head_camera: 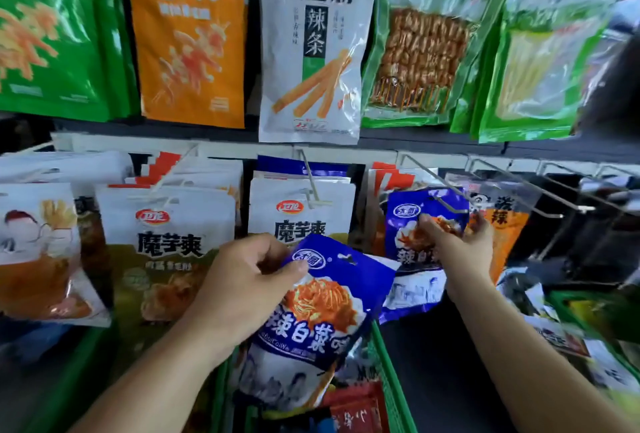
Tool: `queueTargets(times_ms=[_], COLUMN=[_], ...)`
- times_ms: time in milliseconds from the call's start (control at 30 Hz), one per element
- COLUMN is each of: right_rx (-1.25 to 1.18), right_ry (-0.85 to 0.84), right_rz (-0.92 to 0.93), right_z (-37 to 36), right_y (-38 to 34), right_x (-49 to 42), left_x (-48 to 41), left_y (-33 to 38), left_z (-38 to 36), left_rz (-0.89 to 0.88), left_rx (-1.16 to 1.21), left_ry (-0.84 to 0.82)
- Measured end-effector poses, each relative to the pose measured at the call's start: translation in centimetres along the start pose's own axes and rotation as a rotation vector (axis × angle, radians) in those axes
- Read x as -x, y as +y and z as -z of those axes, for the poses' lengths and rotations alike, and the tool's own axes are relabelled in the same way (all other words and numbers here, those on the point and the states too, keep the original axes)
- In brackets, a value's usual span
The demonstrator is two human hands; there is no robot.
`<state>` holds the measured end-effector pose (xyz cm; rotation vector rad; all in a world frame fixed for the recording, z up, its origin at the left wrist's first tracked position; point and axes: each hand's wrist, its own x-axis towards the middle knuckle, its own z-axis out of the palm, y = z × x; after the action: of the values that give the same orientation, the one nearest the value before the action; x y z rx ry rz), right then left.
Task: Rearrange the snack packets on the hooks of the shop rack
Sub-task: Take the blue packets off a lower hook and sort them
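The left hand (242, 280) pinches the top left corner of a blue and white snack packet (311, 321), thumb lying across the front near the oval logo and the other fingers curled behind; the packet tilts to the right, its hang hole free of any hook, and its lower end reaches down over a green wire basket (391, 373) that sits below both hands with red packets inside. To the right of that hand and slightly higher, the right hand (460, 242) grips a second blue packet (420, 224) of the same kind by its right edge, fingers closed on the front of the pack. A metal hook (433, 178) slants down from the rack bar to this packet's top edge, just above the right hand; whether the hook tip passes through the hang hole cannot be told. Directly above the left hand hangs a white packet with an olive lower half (301, 210) on its own hook, and to the left of that hand hangs a matching one (166, 235). Beyond the right hand, further right, an orange packet (502, 224) hangs behind the held one, with bare hooks (540, 190) past it. On the row above both hands hang an orange pack (190, 37), a white spicy strip pack (311, 48) and green-edged clear packs (422, 48).
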<state>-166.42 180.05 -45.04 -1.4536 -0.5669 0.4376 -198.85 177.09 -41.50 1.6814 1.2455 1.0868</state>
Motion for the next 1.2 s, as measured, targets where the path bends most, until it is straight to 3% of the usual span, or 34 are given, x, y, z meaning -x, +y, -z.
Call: queueTargets(times_ms=[233, 500, 733, 900, 967, 1067, 1200], right_rx=[-0.041, -0.307, -0.405, -0.39, -0.342, -0.308, -0.25], right_ry=[-0.079, -0.338, -0.399, -0.487, -0.504, -0.47, -0.422], right_rz=[0.072, -0.088, -0.195, -0.156, -0.186, -0.313, -0.328], right_z=[2.0, 5.5, 7.8, 8.7, 8.3, 7.4, 6.7], right_y=[-1.8, -3.1, -3.2, -4.6, -3.9, -2.2, -0.9], right_x=[1.1, 4.5, 5.4, 5.9, 6.4, 7.5, 7.5], left_x=[-1.2, -1.4, -1.5, -1.6, -1.6, -2.0, -2.0], left_y=[1.2, 2.4, 2.2, 2.6, 2.6, 1.5, 0.5], left_z=[-3.8, -7.5, -10.3, -11.4, -11.7, -12.0, -11.4], left_rz=[-0.052, -0.134, -0.136, -0.139, -0.127, -0.148, -0.003], left_rx=[0.027, 0.046, 0.168, 0.33, 0.343, 0.179, 0.245], left_ry=[-0.122, -0.168, -0.16, -0.198, -0.162, -0.016, 0.024])
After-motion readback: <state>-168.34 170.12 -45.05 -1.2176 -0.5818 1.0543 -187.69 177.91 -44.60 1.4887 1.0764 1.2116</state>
